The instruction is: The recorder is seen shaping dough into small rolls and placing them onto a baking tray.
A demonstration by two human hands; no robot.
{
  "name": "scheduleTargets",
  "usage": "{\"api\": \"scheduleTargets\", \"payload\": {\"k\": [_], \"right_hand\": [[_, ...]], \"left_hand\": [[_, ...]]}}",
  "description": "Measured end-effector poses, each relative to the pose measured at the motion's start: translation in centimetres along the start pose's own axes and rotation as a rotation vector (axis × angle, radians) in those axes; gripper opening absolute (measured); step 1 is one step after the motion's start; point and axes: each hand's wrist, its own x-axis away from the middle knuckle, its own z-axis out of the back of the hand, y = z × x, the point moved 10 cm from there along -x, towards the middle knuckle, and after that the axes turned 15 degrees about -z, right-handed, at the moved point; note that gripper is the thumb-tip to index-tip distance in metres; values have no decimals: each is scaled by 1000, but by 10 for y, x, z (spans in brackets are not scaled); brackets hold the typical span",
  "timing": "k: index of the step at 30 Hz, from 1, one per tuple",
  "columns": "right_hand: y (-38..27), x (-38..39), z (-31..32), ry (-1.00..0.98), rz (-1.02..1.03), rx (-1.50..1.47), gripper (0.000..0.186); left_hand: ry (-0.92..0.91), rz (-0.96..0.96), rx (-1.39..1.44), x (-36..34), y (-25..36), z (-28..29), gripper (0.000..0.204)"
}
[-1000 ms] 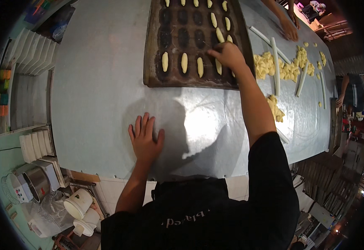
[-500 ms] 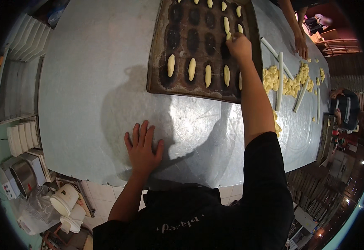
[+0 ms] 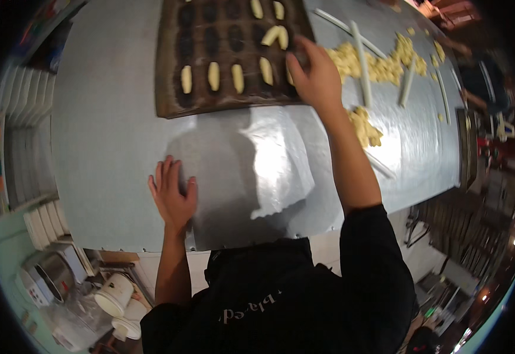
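A dark, worn baking tray [image 3: 169, 109] lies on the metal table, with rows of pale, elongated dough pieces on it. My right hand [image 3: 316, 79] is over the tray's right edge, thumb and forefinger apart, with nothing visible between them. It partly covers a dough piece at the end of the near row. Left of its fingertips, one slanted dough piece [image 3: 270, 36] leans against an upright dough piece [image 3: 283, 38]. My left hand [image 3: 175, 197] rests on the table with fingers spread, nearer to me than the tray, holding nothing.
Right of the tray lie heaps of small dough lumps [image 3: 387, 68] and pale rods [image 3: 360, 62]. Another dough heap [image 3: 365, 127] sits closer to me. Other people's arms reach in at the far right. White buckets [image 3: 114, 294] stand on the lower left, below stacked trays [image 3: 48, 224].
My right hand has let go of a dough piece, which now lies slanted on the tray, and has drawn back from it. The whole view has shifted; my left hand stays on the table.
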Motion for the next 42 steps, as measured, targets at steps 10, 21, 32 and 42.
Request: {"api": "scheduleTargets", "payload": {"k": [10, 21, 32, 42], "right_hand": [[211, 245, 157, -114, -210, 392, 32], [244, 289, 225, -137, -518, -292, 24], [196, 173, 172, -282, -713, -867, 30], [232, 181, 168, -125, -310, 159, 59]], "left_hand": [[131, -616, 420, -122, 245, -42, 23], [-251, -1173, -232, -191, 446, -179, 11], [99, 471, 1823, -133, 334, -128, 33], [117, -271, 710, -59, 277, -98, 43]]}}
